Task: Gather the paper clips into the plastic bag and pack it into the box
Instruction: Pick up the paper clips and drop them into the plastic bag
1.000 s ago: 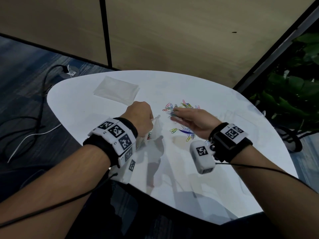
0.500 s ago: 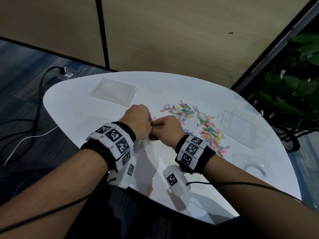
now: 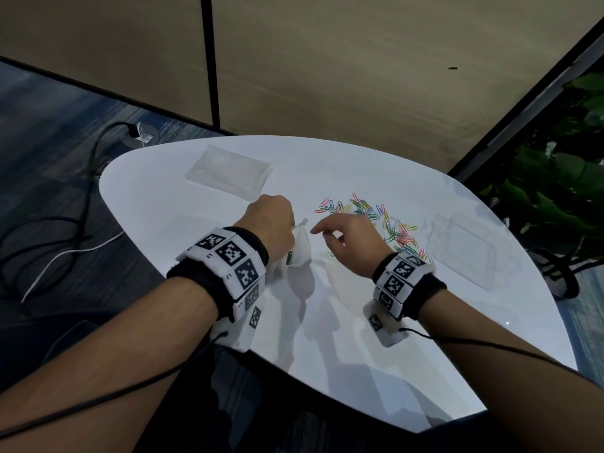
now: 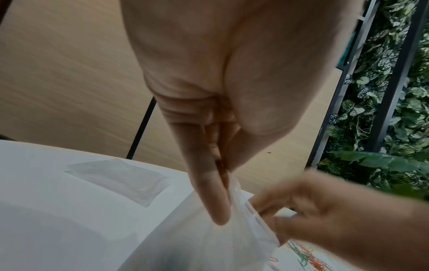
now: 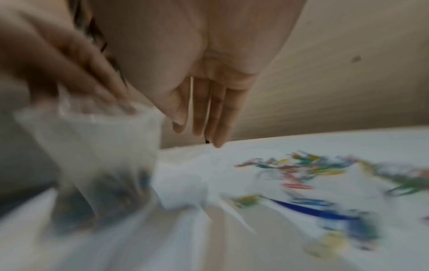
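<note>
- Head view: left hand [image 3: 273, 220] pinches the top edge of the clear plastic bag [image 3: 301, 248] and holds it upright on the white surface [image 3: 343, 322], a few clips showing dark at the bag's bottom.
- From the left wrist, the thumb and fingers [image 4: 216, 198] are pressed together on the bag's [image 4: 209, 242] rim, mouth pulled up and open toward the other hand.
- Right hand [image 3: 351, 245] hovers just beside the bag's mouth, fingers loosely spread and holding nothing that I can make out.
- Right wrist view is heavily blurred; the fingers [image 5: 209, 113] look straight and side by side, pointing down near the bag [image 5: 92, 146], but a small clip between them can't be ruled out.
- Paper clips [image 3: 379, 220], a colourful scatter, lie on the surface just beyond and to the right of the right hand, well outside the bag.
- Clear box [image 3: 464, 246] sits further right of the clips, flat on the surface.
- Spare plastic bag [image 3: 228, 171] lies flat at the far left, apart from everything.
</note>
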`<state>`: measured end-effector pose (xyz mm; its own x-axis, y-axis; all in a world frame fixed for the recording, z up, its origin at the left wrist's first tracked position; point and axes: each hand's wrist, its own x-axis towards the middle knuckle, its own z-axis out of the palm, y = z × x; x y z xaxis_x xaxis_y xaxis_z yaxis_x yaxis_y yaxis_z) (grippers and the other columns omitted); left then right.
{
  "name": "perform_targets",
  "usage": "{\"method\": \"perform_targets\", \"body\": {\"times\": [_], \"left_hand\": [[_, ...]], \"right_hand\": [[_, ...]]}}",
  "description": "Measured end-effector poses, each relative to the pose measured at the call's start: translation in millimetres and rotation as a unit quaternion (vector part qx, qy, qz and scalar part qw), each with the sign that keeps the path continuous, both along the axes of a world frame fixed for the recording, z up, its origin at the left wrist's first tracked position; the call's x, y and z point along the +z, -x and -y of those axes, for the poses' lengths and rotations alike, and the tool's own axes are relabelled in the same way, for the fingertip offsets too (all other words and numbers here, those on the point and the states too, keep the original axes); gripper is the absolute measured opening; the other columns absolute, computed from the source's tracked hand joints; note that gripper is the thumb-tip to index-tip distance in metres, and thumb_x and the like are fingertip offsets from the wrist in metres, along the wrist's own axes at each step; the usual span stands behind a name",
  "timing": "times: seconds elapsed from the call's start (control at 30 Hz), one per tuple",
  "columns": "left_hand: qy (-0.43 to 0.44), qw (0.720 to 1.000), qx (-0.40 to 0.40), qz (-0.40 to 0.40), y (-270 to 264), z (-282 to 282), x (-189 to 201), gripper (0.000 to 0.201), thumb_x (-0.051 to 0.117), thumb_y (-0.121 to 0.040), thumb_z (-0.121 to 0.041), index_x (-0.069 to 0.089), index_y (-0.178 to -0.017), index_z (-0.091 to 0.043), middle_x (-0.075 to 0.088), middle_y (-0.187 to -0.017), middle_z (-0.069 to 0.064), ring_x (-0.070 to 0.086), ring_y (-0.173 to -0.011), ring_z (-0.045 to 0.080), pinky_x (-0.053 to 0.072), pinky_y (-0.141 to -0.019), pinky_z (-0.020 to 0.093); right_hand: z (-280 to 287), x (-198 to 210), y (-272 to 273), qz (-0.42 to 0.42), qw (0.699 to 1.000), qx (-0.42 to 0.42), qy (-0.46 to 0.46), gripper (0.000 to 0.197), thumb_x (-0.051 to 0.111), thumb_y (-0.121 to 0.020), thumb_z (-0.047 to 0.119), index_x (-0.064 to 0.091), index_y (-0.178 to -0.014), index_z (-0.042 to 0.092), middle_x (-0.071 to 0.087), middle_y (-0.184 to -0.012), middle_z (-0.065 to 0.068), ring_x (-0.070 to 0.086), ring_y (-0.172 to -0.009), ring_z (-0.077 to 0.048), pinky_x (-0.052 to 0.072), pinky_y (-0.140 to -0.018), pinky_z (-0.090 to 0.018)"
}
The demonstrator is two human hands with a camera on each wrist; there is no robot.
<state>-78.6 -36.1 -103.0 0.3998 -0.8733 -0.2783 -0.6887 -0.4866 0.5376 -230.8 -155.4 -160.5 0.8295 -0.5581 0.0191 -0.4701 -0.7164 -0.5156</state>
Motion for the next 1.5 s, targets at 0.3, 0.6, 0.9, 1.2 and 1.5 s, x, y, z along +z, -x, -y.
{"method": "perform_targets", "body": {"times": [0.3,0.6,0.9,1.2,1.5], "left_hand": [[-0.016,0.999,-0.034,0.010,-2,0,6,0.025,0.051,-0.091,-0.003,0.069,-0.109,-0.001,0.071,-0.102,0.015,0.072,-0.086,0.031,0.060,-0.084,0.039],[-0.020,0.999,-0.041,0.009,2,-3,8,0.025,0.050,-0.091,-0.003,0.067,-0.109,-0.002,0.071,-0.100,0.016,0.072,-0.087,0.030,0.060,-0.084,0.039],[-0.025,0.998,-0.053,0.015,6,-2,8,0.026,0.051,-0.091,-0.002,0.068,-0.111,-0.002,0.070,-0.106,0.014,0.071,-0.091,0.029,0.059,-0.082,0.035],[-0.032,0.997,-0.069,-0.023,21,5,8,0.024,0.050,-0.091,-0.003,0.070,-0.105,-0.002,0.073,-0.092,0.015,0.074,-0.085,0.030,0.061,-0.083,0.039],[0.007,0.991,-0.018,-0.133,30,9,2,0.024,0.051,-0.093,-0.003,0.074,-0.100,-0.007,0.073,-0.084,0.009,0.076,-0.065,0.025,0.064,-0.072,0.038]], "right_hand": [[20,-64,78,-0.373,0.921,-0.002,0.109,0.062,0.028,-0.102,0.040,0.001,-0.155,0.020,-0.006,-0.164,-0.006,0.005,-0.149,-0.037,0.023,-0.116,-0.057],[28,-71,100,-0.288,0.939,-0.041,0.183,0.023,0.044,-0.098,0.010,0.065,-0.104,0.004,0.062,-0.100,-0.013,0.061,-0.089,-0.031,0.050,-0.072,-0.037],[55,-44,101,-0.185,0.948,-0.256,0.041,0.021,0.062,-0.085,0.009,0.070,-0.066,0.014,0.069,-0.068,-0.002,0.063,-0.068,-0.020,0.046,-0.065,-0.022],[-19,34,35,0.224,0.868,-0.192,-0.399,0.008,0.066,-0.086,-0.006,0.070,-0.093,-0.005,0.072,-0.085,-0.015,0.071,-0.074,-0.022,0.060,-0.078,-0.028],[-50,23,25,0.016,0.998,0.020,-0.058,0.015,0.058,-0.084,0.010,0.072,-0.080,0.011,0.071,-0.070,-0.002,0.061,-0.063,-0.015,0.052,-0.067,-0.029]]}}
